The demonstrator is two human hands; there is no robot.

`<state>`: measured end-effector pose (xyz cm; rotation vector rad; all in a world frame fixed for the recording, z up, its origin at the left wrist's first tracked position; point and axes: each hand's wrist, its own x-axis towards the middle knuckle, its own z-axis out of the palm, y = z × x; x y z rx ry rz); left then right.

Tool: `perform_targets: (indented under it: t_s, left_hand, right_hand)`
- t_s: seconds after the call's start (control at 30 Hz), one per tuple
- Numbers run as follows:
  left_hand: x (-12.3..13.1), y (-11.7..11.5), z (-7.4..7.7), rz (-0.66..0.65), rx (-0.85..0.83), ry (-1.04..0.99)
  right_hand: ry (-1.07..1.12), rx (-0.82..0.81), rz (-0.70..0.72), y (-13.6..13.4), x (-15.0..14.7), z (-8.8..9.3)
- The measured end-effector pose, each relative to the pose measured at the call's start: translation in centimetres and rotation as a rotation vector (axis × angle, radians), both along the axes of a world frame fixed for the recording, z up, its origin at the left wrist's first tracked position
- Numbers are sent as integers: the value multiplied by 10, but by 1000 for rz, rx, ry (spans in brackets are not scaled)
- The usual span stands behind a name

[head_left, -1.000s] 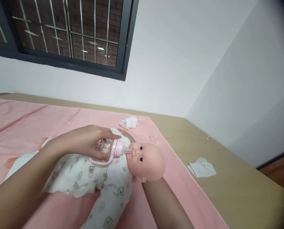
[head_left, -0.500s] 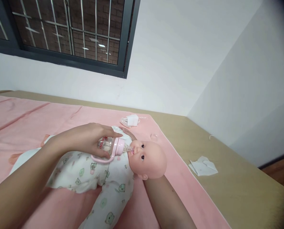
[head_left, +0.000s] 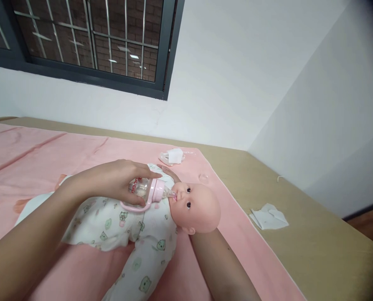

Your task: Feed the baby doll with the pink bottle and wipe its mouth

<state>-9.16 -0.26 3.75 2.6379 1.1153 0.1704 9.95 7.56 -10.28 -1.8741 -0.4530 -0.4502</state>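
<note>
A bald baby doll (head_left: 201, 209) in white clothes with green animal prints lies face up on a pink sheet (head_left: 48, 146). My left hand (head_left: 120, 177) is wrapped round a clear baby bottle (head_left: 158, 191) with a pink collar and pink handle. The bottle lies tilted nearly flat above the doll's chest, its teat touching the doll's mouth. From the lower right, my right forearm passes beneath the doll's head and neck. Fingers of my right hand (head_left: 170, 171) show past the doll's far shoulder, curved round it; the palm is hidden under the doll.
Beyond the doll, a clear plastic item with a white cloth or paper piece (head_left: 174, 156) rests on the sheet. A small clear cap-like object (head_left: 203, 178) lies near the head. Folded white tissue (head_left: 269, 216) is on the wooden surface (head_left: 299, 242). Wall and barred window (head_left: 95, 37) stand behind.
The view has shifted very slightly. Both hands, the bottle and the doll keep the same positions relative to each other.
</note>
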Motion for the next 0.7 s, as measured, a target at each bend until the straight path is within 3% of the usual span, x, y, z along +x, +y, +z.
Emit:
perform_targets:
  t_s: [0.07, 0.1, 0.2, 0.27, 0.3, 0.43, 0.47, 0.6, 0.63, 0.7]
  left_hand:
    - [1, 0, 0, 1, -4, 2]
    - [1, 0, 1, 2, -7, 2]
    - [1, -1, 1, 5, -9, 1]
    - [0, -1, 0, 4, 0, -1]
    - [0, -1, 0, 3, 4, -2]
    - [-1, 0, -1, 0, 3, -1]
    - [-1, 0, -1, -1, 2, -1]
    - [-1, 0, -1, -10, 5, -3]
    - [-1, 0, -1, -10, 6, -2]
    - [-1, -1, -1, -6, 6, 5]
  right_hand:
    - [189, 11, -23, 2, 1, -2]
    - [277, -89, 90, 3, 2, -3]
    - [344, -585, 694, 2, 6, -7]
    - [326, -770, 887, -1, 8, -6]
    - [318, -791, 869, -2, 9, -4]
    - [363, -659, 435, -2, 7, 12]
    - [412, -616, 410, -1, 6, 16]
    - [487, -595, 797, -4, 4, 23]
    - [436, -614, 784, -7, 4, 22]
    - [251, -648, 601, -14, 3, 21]
